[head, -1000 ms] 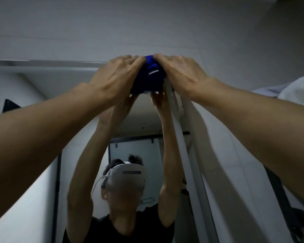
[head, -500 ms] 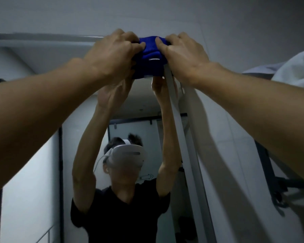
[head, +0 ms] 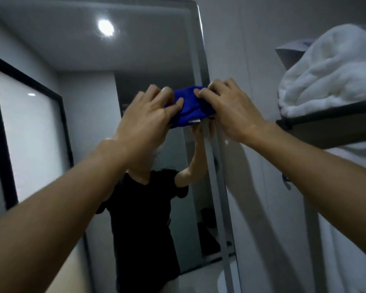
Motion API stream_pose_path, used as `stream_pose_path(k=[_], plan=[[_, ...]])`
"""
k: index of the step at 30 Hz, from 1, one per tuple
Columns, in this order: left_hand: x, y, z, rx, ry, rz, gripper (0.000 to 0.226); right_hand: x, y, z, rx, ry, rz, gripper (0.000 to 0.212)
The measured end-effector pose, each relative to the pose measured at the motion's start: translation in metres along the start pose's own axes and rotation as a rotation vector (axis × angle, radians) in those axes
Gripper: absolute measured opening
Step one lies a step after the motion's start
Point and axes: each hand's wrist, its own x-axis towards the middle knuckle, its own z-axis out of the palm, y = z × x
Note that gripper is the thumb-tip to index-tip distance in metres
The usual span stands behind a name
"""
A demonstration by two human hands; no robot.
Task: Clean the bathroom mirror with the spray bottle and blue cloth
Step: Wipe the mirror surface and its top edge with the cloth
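Both bare forearms reach up toward the mirror [head: 148, 51]. The left hand [head: 145, 121] has its fingers curled over the left end of the blue cloth [head: 188, 108], its grip bunching the fabric. The right hand [head: 230, 111] grips the cloth's right end, fingertips hooked over the top. The bunched cloth is pressed against the mirror at its right frame edge, a small white tag at its lower edge. Right of the mirror, a dark shelf [head: 330, 117] carries a folded white towel [head: 330, 68]. The mirror reflects a ceiling light.
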Motion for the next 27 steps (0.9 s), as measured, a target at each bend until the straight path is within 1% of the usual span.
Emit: stream_pose_path(k=[4, 9, 12, 15, 19, 21, 24, 27], plan=[[-0.046, 0.043, 0.006, -0.110, -0.040, -0.011, 0.053, -0.057, -0.016, 0.014, 0.056, -0.068, 0.011, 0.059], [-0.104, 0.095, 0.023, -0.210, -0.101, 0.014, 0.046, -0.133, -0.036, 0.040, 0.119, -0.120, 0.011, 0.074], [-0.138, 0.129, 0.032, -0.297, -0.123, 0.020, 0.036, -0.180, -0.050, 0.054, 0.155, -0.178, 0.023, 0.083], [-0.175, 0.165, 0.040, -0.375, -0.171, 0.034, 0.033, -0.225, -0.067, 0.063, 0.196, -0.226, 0.011, 0.075], [-0.222, 0.208, 0.047, -0.444, -0.232, 0.018, 0.044, -0.279, -0.084, 0.078, 0.222, -0.299, 0.011, 0.068], [-0.242, 0.227, 0.051, -0.467, -0.273, 0.016, 0.046, -0.305, -0.093, 0.089, 0.225, -0.338, 0.009, 0.057], [-0.266, 0.252, 0.056, -0.505, -0.385, 0.032, 0.051, -0.341, -0.105, 0.104, 0.219, -0.385, 0.021, 0.042], [-0.284, 0.269, 0.058, -0.542, -0.493, 0.053, 0.054, -0.369, -0.116, 0.113, 0.224, -0.424, 0.042, 0.044]])
